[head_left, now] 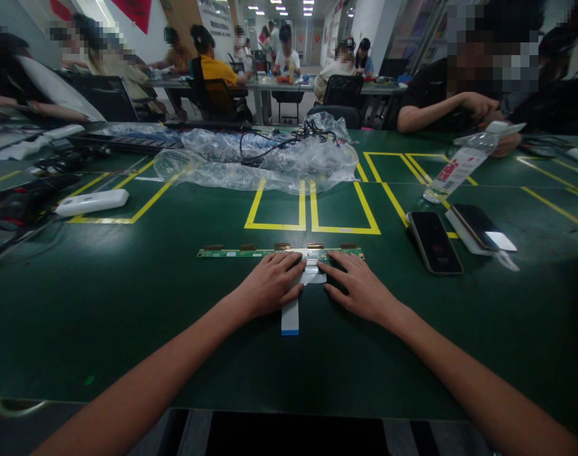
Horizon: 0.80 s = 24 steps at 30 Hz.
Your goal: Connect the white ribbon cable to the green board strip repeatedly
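Observation:
A long, narrow green circuit board (232,253) lies flat on the dark green table (127,304) in front of me. A white flat ribbon cable (290,315) with a blue end runs from the board's middle toward me. My left hand (270,282) rests on the table with its fingertips pinched on the cable where it meets the board. From the other side, my right hand (358,285) has its fingertips pressed on the same spot. The joint itself is hidden under my fingers.
Two phones (433,240) (481,228) and a tilted water bottle (459,166) lie to the right. A crumpled clear plastic bag (270,161) with black cables sits beyond yellow tape boxes (312,209). A white device (92,202) lies at left. Other people sit around the tables.

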Tool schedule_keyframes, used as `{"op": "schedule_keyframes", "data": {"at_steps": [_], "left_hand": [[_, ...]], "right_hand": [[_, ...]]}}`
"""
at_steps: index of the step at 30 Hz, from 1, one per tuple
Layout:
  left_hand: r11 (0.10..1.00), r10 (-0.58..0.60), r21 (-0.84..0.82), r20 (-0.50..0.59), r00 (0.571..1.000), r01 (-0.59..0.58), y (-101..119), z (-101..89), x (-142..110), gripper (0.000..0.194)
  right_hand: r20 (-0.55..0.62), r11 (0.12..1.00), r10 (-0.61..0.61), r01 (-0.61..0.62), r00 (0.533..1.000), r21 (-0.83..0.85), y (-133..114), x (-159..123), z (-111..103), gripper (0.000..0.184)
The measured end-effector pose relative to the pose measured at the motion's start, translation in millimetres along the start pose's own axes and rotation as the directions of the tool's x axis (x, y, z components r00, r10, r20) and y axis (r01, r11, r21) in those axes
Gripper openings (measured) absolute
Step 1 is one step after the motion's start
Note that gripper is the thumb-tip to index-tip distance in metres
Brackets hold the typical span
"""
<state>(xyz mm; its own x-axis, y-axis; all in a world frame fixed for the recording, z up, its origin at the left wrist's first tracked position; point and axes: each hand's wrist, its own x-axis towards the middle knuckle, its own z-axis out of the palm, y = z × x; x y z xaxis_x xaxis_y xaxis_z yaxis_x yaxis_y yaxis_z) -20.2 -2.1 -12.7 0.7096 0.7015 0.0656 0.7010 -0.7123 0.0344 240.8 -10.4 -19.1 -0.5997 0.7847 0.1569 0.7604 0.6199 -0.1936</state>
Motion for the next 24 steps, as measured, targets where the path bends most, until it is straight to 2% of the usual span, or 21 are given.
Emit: {"op": "schedule_keyframes", "data": {"at_steps": [10,18,24], "left_hand": [[1.000,-0.021,0.002,-0.006,1.000,0.021,1.1,1.5,-0.4,0.054],[0.999,-0.044,0.006,0.002,0.999,0.044,4.0,-1.5,-1.7,0.052],[0.998,-0.052,0.045,-0.016,0.999,0.052,9.3,-7.6,-1.8,0.048]], "right_hand": [[0.001,0.999,0.003,-0.003,1.000,0.051,3.9,-3.1,1.4,0.048],[-0.087,0.997,0.025,-0.018,0.996,0.080,3.8,-5.1,-3.7,0.037],[-0.083,0.996,0.018,-0.010,0.996,0.089,3.7,-4.0,-5.4,0.035]]}}
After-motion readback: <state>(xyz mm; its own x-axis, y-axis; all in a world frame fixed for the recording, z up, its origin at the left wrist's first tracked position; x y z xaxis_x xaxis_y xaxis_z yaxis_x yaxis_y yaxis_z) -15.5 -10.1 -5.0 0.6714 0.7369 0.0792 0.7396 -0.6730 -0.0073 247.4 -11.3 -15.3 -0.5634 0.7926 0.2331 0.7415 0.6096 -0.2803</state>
